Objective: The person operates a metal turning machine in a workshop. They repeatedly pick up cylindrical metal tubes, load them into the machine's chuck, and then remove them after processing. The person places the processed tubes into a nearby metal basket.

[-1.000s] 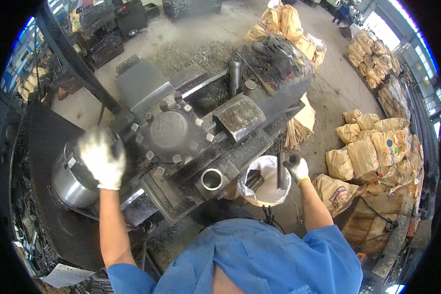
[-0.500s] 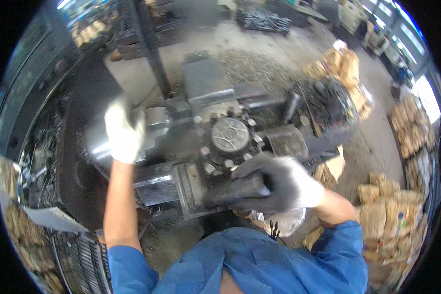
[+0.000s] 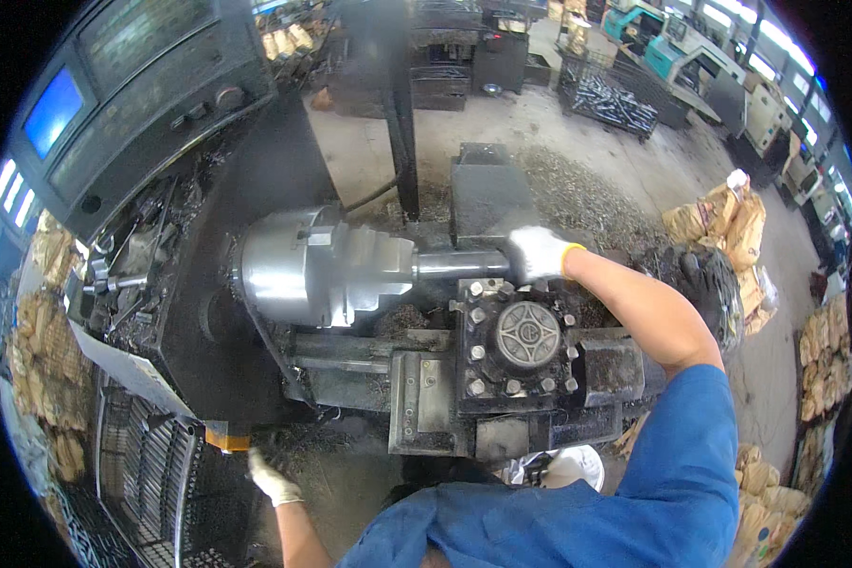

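Observation:
A dark metal bar (image 3: 459,264) lies level, its left end between the stepped jaws of a shiny lathe chuck (image 3: 284,265). My right hand (image 3: 540,253), in a white work glove, is closed around the bar's right end; the fingers are partly hidden. Just in front of it sits a square tool post (image 3: 516,346) with a round cap and several bolts. My left hand (image 3: 273,479), also gloved, is low at the left, fingers stretched toward an orange block (image 3: 227,441) on the machine's lower edge. It holds nothing that I can see; whether it touches the block I cannot tell.
A dark upright guard (image 3: 227,227) stands left of the chuck. Metal chips (image 3: 577,189) cover the floor behind the machine. Stuffed sacks (image 3: 729,222) stand at the right, and a white bucket (image 3: 576,467) is near my body. A slatted rack (image 3: 147,488) stands lower left.
My right hand has carried the dark bar from the machine's front to the chuck jaws. My left hand has dropped from the chuck to the lower left. The view has shifted.

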Available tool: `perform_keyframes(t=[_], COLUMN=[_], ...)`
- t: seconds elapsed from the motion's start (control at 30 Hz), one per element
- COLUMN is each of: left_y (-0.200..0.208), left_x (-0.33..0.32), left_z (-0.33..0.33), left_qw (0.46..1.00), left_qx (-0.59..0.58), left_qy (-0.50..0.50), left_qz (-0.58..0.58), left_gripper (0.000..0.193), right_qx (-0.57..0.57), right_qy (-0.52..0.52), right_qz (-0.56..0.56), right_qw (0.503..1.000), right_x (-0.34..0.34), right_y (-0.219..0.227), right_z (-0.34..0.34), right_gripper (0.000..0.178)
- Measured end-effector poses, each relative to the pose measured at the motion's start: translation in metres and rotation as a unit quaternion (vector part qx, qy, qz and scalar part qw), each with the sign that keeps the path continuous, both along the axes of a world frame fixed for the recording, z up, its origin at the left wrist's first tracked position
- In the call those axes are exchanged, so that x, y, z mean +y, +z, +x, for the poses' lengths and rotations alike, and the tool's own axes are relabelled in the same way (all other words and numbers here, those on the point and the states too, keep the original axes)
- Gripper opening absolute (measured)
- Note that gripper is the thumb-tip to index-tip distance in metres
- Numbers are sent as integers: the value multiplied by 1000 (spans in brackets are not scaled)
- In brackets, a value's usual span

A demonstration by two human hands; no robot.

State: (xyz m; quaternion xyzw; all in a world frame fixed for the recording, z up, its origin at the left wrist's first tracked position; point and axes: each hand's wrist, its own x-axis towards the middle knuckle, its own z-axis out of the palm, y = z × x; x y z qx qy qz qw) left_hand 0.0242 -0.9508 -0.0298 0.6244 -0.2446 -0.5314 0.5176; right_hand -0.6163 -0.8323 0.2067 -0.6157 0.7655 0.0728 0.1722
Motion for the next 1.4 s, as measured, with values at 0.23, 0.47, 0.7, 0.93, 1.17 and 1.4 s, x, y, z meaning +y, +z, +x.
perform_keyframes(t=[0.23, 0.47, 0.7, 0.93, 1.17, 1.4], left_y=[-19, 4, -8, 169, 331, 380], left_x=[-47, -59, -46, -27, -170, -252], left_z=[99, 78, 89, -21, -228, -283], left_qw=[987, 966, 987, 675, 554, 592], left_qx=[160, 229, -127, -515, -544, -684], left_qy=[11, -114, -43, -84, -166, -221], left_qz=[-5, 21, -84, -521, -608, -364], left_gripper=[47, 34, 51, 51, 66, 89], right_qx=[-133, -312, -33, -13, -172, -355], right_qy=[54, -70, -48, -362, -523, -500], right_qz=[-30, -33, -331, -523, -340, -24], right_qw=[989, 947, 942, 772, 762, 789], right_x=[-49, -115, -14, 252, 320, 361], right_y=[-44, -6, 8, -2, -204, -384], right_z=[0, 49, 46, 116, 215, 272], right_gripper=[50, 81, 85, 61, 39, 21])
